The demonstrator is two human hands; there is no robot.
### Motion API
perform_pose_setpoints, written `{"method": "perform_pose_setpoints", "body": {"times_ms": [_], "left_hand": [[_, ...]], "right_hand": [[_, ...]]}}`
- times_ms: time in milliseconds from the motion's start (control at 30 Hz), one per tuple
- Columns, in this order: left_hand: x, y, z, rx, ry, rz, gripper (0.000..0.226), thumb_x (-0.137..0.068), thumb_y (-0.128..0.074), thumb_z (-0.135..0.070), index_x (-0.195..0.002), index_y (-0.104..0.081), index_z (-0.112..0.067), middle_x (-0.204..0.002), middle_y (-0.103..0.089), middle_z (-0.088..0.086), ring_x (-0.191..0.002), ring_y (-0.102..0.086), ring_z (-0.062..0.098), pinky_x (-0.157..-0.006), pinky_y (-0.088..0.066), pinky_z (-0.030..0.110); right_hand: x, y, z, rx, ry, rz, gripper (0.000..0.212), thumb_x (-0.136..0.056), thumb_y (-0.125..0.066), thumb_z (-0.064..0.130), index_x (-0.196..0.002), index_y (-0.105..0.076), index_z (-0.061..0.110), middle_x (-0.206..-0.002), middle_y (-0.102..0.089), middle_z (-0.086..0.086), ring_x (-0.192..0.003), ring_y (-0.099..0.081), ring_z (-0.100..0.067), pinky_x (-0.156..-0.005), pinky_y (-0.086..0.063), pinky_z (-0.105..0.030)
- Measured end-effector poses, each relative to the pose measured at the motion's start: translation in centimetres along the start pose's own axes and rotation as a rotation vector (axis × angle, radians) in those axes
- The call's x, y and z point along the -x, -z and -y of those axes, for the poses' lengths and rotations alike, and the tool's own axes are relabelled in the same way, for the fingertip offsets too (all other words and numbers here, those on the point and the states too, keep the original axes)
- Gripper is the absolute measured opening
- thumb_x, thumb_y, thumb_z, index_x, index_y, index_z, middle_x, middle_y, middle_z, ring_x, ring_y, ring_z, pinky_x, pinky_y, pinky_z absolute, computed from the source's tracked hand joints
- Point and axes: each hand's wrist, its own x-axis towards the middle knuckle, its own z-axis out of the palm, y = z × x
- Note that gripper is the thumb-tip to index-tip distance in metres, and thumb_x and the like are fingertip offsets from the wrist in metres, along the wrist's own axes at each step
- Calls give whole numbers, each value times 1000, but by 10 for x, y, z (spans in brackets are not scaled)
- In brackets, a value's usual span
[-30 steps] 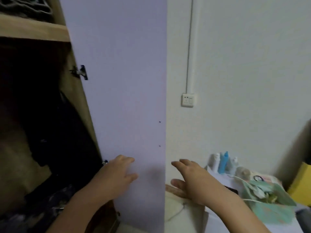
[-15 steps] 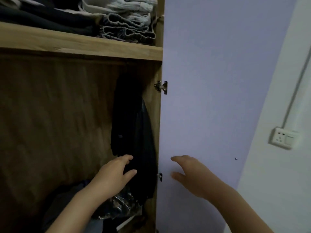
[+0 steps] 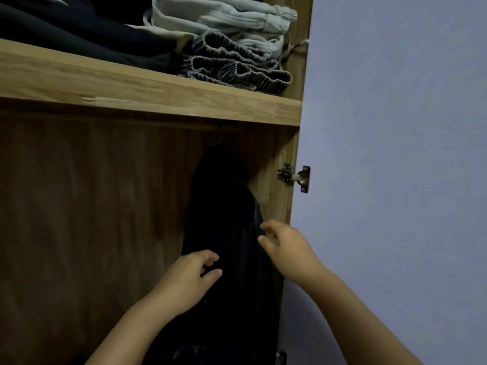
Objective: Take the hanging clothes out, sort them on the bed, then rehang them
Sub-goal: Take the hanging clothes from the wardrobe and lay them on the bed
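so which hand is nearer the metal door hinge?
Right. The right hand is just below the metal door hinge, near the wardrobe's side panel; the left hand is lower and further left.

hands: 2 [image 3: 188, 279] [image 3: 288, 250] | hanging dark garment [image 3: 226, 233]: 1 | shelf [image 3: 147, 93]: 1 | door hinge [image 3: 295, 177]: 1

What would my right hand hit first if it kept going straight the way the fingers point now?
Most likely the dark hanging garment: the right hand points up and left toward its right edge, fingers loose and holding nothing. Depth is unclear, so it may already be close.
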Motion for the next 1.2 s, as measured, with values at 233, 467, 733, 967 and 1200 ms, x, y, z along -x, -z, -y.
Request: {"method": "perform_pose_setpoints", "body": {"times_ms": [233, 467, 733, 967, 1200], "left_hand": [[-89, 31, 34, 73, -83, 65, 32, -92, -53, -22, -124, -50, -25, -120, -55, -6, -109, -54, 9, -97, -47, 29], [-134, 51, 84, 150, -100, 61, 26, -91, -56, -19, -103, -50, -41, -110, -57, -12, -100, -57, 6, -85, -48, 17], [-146, 72, 111, 174, -90, -4, 26, -90, -56, -14, -101, -54, -37, -106, -60, -8, -99, -59, 8, -88, -49, 22], [-140, 84, 105, 183, -150, -123, 22, -90, -55, -12, -102, -58, -31, -102, -62, -9, -97, -59, 6, -83, -46, 15], [-126, 85, 85, 113, -178, -311, 23, -91, -54, -10, -111, -61, -16, -108, -62, -1, -102, -57, 12, -89, -45, 22]], "right_hand": [[-129, -19, 19, -38, -58, -41, 50, -97, -46, 31, -142, -33, 14, -139, -45, -10, -126, -45, -26, -98, -38, -31], [-214, -34, 28, -41, -238, 95, 42, -92, -46, 3, -134, -44, 6, -127, -53, -16, -113, -54, -32, -92, -47, -35], [-230, -49, 26, -192, -251, -204, 45, -87, -45, -4, -129, -54, 9, -126, -58, -13, -115, -55, -31, -96, -46, -30], [-207, -42, 35, -476, -166, -198, 36, -82, -45, -16, -95, -65, 11, -98, -65, -11, -98, -61, -28, -78, -52, -29], [-128, -31, 16, -507, -97, -97, 40, -79, -49, -21, -73, -61, 16, -67, -66, 2, -70, -64, -12, -59, -47, -20]]}}
